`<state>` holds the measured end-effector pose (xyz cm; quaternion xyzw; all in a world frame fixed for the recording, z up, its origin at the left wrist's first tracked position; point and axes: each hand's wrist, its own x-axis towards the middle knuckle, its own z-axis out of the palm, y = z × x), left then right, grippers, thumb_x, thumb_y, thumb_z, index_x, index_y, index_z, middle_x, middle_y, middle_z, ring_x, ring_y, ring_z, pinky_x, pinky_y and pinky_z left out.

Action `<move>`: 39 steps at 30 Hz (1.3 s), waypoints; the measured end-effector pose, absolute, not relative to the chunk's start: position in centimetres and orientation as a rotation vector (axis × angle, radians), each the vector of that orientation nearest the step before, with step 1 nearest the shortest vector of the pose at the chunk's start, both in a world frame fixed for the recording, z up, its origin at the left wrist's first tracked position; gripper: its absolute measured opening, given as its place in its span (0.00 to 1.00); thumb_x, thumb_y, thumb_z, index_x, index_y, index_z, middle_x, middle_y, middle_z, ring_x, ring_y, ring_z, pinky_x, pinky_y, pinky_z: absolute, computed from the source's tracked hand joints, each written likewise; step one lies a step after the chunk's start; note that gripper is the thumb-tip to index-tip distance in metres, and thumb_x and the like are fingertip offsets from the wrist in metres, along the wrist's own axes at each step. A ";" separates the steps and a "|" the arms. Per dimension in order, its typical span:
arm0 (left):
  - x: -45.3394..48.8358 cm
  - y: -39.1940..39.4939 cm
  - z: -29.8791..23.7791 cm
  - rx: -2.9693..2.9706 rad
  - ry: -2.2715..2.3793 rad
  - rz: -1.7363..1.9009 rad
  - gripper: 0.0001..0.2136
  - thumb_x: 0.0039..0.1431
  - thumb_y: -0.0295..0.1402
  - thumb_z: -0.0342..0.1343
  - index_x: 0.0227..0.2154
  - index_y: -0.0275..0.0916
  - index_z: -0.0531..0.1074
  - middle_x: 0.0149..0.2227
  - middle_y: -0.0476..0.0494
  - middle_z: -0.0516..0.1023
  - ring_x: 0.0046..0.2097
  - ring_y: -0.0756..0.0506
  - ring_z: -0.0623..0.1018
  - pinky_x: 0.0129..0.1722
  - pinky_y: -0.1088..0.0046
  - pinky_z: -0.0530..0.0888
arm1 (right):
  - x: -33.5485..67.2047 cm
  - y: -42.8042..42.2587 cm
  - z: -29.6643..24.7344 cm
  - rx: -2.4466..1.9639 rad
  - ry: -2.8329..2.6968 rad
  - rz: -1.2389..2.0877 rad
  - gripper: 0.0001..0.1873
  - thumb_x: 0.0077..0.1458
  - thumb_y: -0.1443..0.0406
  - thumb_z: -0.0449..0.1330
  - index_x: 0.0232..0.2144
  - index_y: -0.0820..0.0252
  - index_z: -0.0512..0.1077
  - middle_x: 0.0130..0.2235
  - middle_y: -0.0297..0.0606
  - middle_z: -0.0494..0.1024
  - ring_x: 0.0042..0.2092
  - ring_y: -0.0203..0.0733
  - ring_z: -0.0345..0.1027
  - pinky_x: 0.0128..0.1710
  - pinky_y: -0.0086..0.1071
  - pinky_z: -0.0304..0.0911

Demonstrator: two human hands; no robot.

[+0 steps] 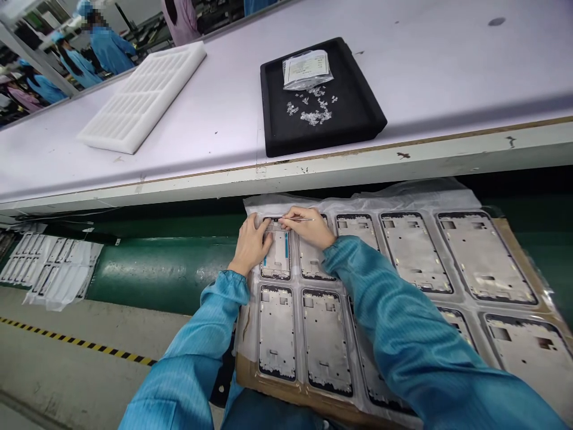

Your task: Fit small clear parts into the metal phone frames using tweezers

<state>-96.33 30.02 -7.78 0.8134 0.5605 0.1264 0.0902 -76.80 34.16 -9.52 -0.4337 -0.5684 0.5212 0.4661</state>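
Observation:
My left hand (250, 242) lies over the upper left corner of a metal phone mid-frame (276, 254), its fingers gripping the frame. My right hand (308, 228) pinches slim steel tweezers (301, 219), their tips reaching the top edge of that frame. This frame has a white and blue film on it. It sits in a clear plastic tray (358, 298) of several bare metal frames, laid on cardboard (286, 388). My blue sleeves hide parts of the tray.
A shelf above holds a black tray (286, 119) with small clear parts and a bagged packet (308, 69), plus a white foam block (143, 95). Further frames (49, 269) lie left on a green conveyor (156, 275). Blue-clad co-workers (110, 48) stand at upper left.

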 end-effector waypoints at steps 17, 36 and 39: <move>-93.9 30.3 -5.7 2.507 1.898 -0.018 0.22 0.64 0.29 0.50 0.61 0.38 0.66 0.58 0.27 0.66 0.56 0.33 0.72 0.54 0.54 0.70 | -75.4 35.4 -6.7 -1.068 -1.222 1.197 0.29 0.37 0.40 0.72 0.20 0.56 0.70 0.21 0.38 0.79 0.25 0.45 0.76 0.26 0.36 0.73; -80.2 26.2 -5.4 2.247 1.887 0.288 0.29 0.63 0.33 0.51 0.64 0.23 0.58 0.69 0.14 0.53 0.71 0.26 0.56 0.67 0.47 0.57 | -65.4 27.6 -7.9 -1.151 -0.867 1.133 0.27 0.45 0.39 0.63 0.25 0.55 0.64 0.17 0.28 0.69 0.17 0.35 0.61 0.17 0.30 0.56; -79.9 26.2 -5.7 2.177 1.873 0.229 0.29 0.65 0.33 0.47 0.66 0.22 0.55 0.71 0.14 0.49 0.73 0.27 0.51 0.68 0.48 0.53 | -65.4 27.7 -7.7 -1.137 -0.869 1.154 0.27 0.45 0.39 0.62 0.24 0.55 0.64 0.16 0.27 0.68 0.16 0.35 0.60 0.16 0.29 0.55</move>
